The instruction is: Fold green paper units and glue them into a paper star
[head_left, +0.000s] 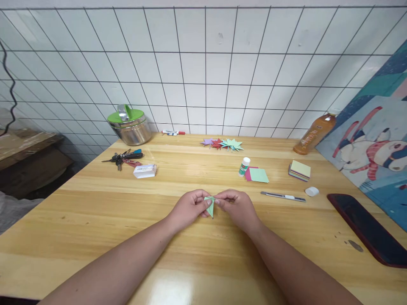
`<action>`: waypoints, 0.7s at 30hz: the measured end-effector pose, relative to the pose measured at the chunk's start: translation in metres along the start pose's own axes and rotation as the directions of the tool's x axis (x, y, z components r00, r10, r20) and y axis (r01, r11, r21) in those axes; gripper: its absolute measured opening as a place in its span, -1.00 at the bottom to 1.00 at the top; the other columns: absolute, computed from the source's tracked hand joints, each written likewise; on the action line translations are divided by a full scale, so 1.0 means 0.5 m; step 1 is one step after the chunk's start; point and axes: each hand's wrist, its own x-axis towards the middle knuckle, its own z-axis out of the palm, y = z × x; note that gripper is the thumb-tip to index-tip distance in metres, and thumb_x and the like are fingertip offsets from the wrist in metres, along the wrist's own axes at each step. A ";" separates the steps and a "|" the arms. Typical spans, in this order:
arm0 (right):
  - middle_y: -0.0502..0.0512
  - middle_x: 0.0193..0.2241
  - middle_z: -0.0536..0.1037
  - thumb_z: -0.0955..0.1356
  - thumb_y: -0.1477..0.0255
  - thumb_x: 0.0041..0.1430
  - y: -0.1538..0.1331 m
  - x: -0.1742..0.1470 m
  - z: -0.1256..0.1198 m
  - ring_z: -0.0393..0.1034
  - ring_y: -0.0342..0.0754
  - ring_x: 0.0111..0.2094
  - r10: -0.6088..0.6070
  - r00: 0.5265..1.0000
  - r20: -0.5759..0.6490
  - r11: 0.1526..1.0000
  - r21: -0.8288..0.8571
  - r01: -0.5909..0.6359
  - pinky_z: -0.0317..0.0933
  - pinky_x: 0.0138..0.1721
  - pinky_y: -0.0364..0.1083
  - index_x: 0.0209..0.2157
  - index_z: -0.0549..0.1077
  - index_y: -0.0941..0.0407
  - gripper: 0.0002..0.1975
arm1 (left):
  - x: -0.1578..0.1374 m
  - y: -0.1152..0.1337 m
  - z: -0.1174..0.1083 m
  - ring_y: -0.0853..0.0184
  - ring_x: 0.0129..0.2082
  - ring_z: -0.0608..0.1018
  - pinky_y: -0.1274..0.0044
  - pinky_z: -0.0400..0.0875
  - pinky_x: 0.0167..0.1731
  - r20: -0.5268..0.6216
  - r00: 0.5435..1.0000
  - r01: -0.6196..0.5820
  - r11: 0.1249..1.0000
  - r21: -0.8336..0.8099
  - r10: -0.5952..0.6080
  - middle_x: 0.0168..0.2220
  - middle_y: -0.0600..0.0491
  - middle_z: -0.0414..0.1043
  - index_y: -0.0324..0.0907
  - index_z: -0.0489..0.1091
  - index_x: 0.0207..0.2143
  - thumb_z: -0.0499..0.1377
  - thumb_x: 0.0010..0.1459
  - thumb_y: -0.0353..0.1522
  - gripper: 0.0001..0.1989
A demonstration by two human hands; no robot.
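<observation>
A small folded piece of green paper point(210, 208) is held between my two hands at the middle of the table, its pointed end facing down toward me. My left hand point(190, 208) pinches its left side between thumb and fingers. At the paper's upper right corner, the thumb and fingertips of my right hand point(238, 207) are closed on it. Beyond my right hand stand a glue stick point(244, 167) and a few square sheets, a green one point(258, 175) over a dark pink one. My fingers partly cover the folded paper.
Folded paper stars point(231, 145) lie near the tiled wall. To the right are a utility knife point(282, 196), a white cap point(312, 191), a sticky-note stack point(299, 170), a phone point(369, 228) and a bottle point(315, 133). Leftward sit keys point(119, 160), a small box point(145, 171) and a green-lidded pot point(133, 130).
</observation>
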 end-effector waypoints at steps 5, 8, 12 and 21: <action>0.05 -0.45 0.57 0.39 0.35 -0.09 -0.002 -0.002 0.002 0.44 -0.07 -0.41 -0.027 0.999 -0.031 0.998 -0.058 0.025 0.32 -0.36 -0.13 -0.50 0.52 0.10 -0.89 | 0.001 -0.001 0.000 0.47 -0.62 0.41 0.62 0.32 -0.55 0.006 1.000 -0.012 1.000 0.006 0.012 -0.58 0.13 0.35 -0.25 0.35 -0.39 0.20 -0.01 -0.17 -0.70; 0.04 -0.49 0.55 0.39 0.36 -0.07 0.001 -0.003 0.003 0.42 -0.10 -0.45 -0.047 0.998 -0.038 0.992 -0.119 0.043 0.30 -0.40 -0.15 -0.51 0.50 0.10 -0.90 | 0.003 -0.006 0.000 0.48 -0.62 0.40 0.63 0.31 -0.56 0.004 1.000 -0.014 1.000 0.001 0.014 -0.59 0.14 0.35 -0.25 0.35 -0.40 0.21 -0.02 -0.18 -0.71; 0.03 -0.50 0.54 0.38 0.38 -0.06 0.001 -0.003 0.003 0.41 -0.11 -0.46 -0.081 0.996 -0.037 0.984 -0.164 0.074 0.28 -0.42 -0.16 -0.53 0.49 0.10 -0.91 | 0.004 -0.008 -0.001 0.48 -0.62 0.41 0.62 0.32 -0.57 -0.001 1.000 -0.011 1.000 -0.013 0.011 -0.59 0.14 0.36 -0.25 0.36 -0.39 0.22 -0.04 -0.18 -0.70; 0.03 -0.44 0.51 0.36 0.42 0.00 -0.002 -0.008 0.000 0.39 -0.11 -0.44 -0.257 0.964 -0.071 0.924 -0.309 0.224 0.27 -0.40 -0.15 -0.44 0.50 0.07 -0.94 | -0.005 0.008 -0.010 0.46 -0.45 0.47 0.63 0.38 -0.39 0.083 0.987 0.156 0.913 -0.376 -0.135 -0.43 0.03 0.44 -0.28 0.44 -0.33 0.29 -0.05 -0.30 -0.75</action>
